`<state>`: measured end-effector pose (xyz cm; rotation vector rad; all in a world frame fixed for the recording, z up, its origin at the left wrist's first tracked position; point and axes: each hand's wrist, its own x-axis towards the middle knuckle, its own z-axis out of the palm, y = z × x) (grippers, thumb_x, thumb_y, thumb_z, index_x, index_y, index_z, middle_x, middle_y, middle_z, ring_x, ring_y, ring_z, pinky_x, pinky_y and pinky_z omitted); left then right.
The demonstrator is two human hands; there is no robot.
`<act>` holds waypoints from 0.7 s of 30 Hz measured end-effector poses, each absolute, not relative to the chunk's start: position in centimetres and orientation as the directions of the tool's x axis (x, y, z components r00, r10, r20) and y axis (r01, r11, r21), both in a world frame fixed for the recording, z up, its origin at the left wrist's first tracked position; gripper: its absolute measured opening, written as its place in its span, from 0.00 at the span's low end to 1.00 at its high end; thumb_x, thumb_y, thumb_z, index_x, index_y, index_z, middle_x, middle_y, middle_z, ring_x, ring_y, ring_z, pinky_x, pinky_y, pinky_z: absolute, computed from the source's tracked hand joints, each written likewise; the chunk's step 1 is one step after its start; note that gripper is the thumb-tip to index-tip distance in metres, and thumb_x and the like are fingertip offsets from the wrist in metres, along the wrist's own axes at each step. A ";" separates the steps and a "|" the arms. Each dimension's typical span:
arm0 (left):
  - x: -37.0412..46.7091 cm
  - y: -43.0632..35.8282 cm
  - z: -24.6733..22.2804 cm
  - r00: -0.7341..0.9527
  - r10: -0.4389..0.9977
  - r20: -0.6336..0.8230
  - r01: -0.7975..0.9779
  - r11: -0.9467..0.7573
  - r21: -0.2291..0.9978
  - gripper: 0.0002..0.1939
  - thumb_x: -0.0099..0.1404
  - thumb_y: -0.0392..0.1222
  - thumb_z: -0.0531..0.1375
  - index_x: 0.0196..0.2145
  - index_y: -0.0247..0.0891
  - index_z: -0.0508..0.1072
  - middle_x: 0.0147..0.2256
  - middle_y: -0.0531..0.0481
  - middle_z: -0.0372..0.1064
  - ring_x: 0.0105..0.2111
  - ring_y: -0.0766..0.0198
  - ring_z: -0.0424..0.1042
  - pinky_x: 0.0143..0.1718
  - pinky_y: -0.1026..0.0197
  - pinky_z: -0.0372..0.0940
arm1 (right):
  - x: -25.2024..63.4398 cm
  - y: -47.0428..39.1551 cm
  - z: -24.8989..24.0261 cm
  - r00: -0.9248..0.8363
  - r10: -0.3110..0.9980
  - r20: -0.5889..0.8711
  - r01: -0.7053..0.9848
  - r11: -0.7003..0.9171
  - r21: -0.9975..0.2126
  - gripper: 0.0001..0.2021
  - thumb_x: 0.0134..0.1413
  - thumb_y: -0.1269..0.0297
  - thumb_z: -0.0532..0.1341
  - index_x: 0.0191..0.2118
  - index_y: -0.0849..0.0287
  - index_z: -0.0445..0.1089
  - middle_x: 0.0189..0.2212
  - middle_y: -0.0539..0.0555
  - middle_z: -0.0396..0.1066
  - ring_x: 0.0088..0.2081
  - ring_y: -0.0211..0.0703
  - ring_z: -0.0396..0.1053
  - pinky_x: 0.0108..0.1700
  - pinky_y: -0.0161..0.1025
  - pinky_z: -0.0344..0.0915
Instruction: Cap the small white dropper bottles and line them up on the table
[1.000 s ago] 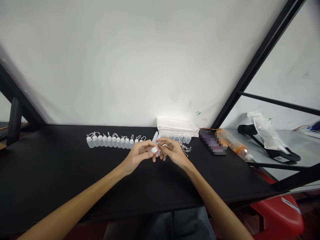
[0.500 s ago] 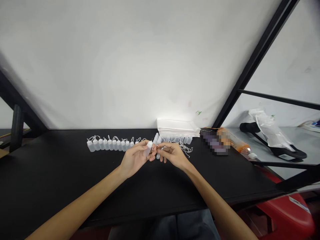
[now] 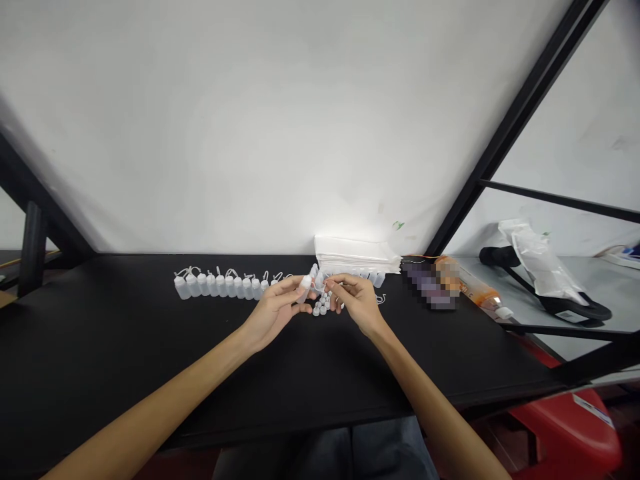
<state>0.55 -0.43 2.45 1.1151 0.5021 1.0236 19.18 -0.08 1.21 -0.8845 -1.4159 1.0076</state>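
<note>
My left hand (image 3: pixel 270 313) is closed around a small translucent plastic bottle (image 3: pixel 304 291), its white cap tilted up and to the right. Just right of that cap, my right hand (image 3: pixel 359 301) pinches a thin white cord (image 3: pixel 319 289) that runs over to the bottle top; whether it is fixed there is too small to tell. Below and between the hands lies a cluster of small white caps (image 3: pixel 320 309). To the left stands a row of similar bottles (image 3: pixel 220 287), many with white loops or stems at their tops. More bottles (image 3: pixel 373 278) stand behind my right hand, partly hidden.
A stack of white sheets or bags (image 3: pixel 355 252) lies against the wall. Loose white cords (image 3: pixel 381 299) are right of my right hand. Farther right are a blurred purple item (image 3: pixel 427 283) and an orange-labelled drink bottle (image 3: pixel 475 293). A black frame bar (image 3: pixel 515 120) rises at the right.
Both hands have shifted slightly right and up. My right hand has drawn a little away from the bottle, with white cord now showing between them. More of the small caps are uncovered.
</note>
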 end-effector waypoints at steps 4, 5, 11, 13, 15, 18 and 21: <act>0.9 -0.8 2.2 0.491 0.861 0.129 -0.279 0.015 0.960 0.12 0.65 0.44 0.59 0.46 0.38 0.72 0.33 0.49 0.62 0.29 0.67 0.60 0.27 0.64 0.58 | 19.3 -0.2 1.5 -0.095 0.927 0.363 -0.018 0.363 -0.932 0.12 0.52 0.55 0.65 0.31 0.61 0.73 0.20 0.49 0.67 0.18 0.34 0.66 0.18 0.31 0.60; 1.0 -0.9 2.1 0.489 0.863 0.126 -0.240 -0.006 0.971 0.14 0.66 0.46 0.58 0.47 0.39 0.71 0.31 0.51 0.61 0.28 0.67 0.58 0.25 0.65 0.56 | 19.3 -0.2 1.5 -0.106 0.926 0.362 -0.016 0.362 -0.932 0.12 0.52 0.55 0.65 0.31 0.61 0.73 0.19 0.48 0.67 0.18 0.34 0.65 0.19 0.31 0.60; 1.0 -1.0 1.3 0.481 0.861 0.167 -0.001 -0.189 0.982 0.17 0.69 0.54 0.52 0.44 0.40 0.70 0.26 0.56 0.50 0.23 0.70 0.49 0.19 0.69 0.45 | 19.1 -0.5 1.5 -0.185 0.921 0.342 -0.010 0.346 -0.938 0.13 0.54 0.55 0.64 0.32 0.61 0.73 0.18 0.48 0.66 0.18 0.33 0.65 0.19 0.31 0.61; 1.0 -1.1 1.2 0.474 0.860 0.190 0.050 -0.241 0.969 0.17 0.70 0.54 0.50 0.44 0.40 0.69 0.25 0.56 0.49 0.23 0.70 0.48 0.19 0.69 0.44 | 19.1 -0.5 1.5 -0.192 0.921 0.340 -0.021 0.342 -0.939 0.13 0.54 0.55 0.64 0.32 0.61 0.72 0.18 0.47 0.66 0.17 0.33 0.65 0.20 0.31 0.61; 1.0 -1.2 1.3 0.472 0.856 0.212 0.085 -0.283 0.955 0.16 0.71 0.53 0.49 0.44 0.40 0.69 0.25 0.56 0.50 0.22 0.70 0.48 0.19 0.68 0.44 | 19.2 -0.5 1.5 -0.194 0.920 0.342 -0.035 0.342 -0.939 0.12 0.55 0.56 0.64 0.31 0.61 0.72 0.17 0.47 0.66 0.17 0.33 0.64 0.20 0.31 0.61; 0.9 -1.3 1.4 0.472 0.852 0.226 0.117 -0.315 0.942 0.16 0.71 0.52 0.49 0.43 0.39 0.69 0.25 0.56 0.50 0.22 0.70 0.47 0.20 0.67 0.45 | 19.2 -0.6 1.6 -0.197 0.917 0.346 -0.051 0.343 -0.938 0.12 0.55 0.57 0.63 0.31 0.61 0.71 0.17 0.47 0.66 0.17 0.33 0.64 0.19 0.31 0.61; 0.9 -1.3 1.3 0.465 0.854 0.233 0.117 -0.320 0.940 0.15 0.71 0.51 0.50 0.41 0.39 0.70 0.24 0.56 0.50 0.21 0.70 0.47 0.20 0.66 0.45 | 19.1 -0.7 1.6 -0.213 0.914 0.345 -0.053 0.341 -0.938 0.11 0.55 0.57 0.63 0.32 0.61 0.71 0.17 0.47 0.66 0.18 0.34 0.65 0.20 0.31 0.61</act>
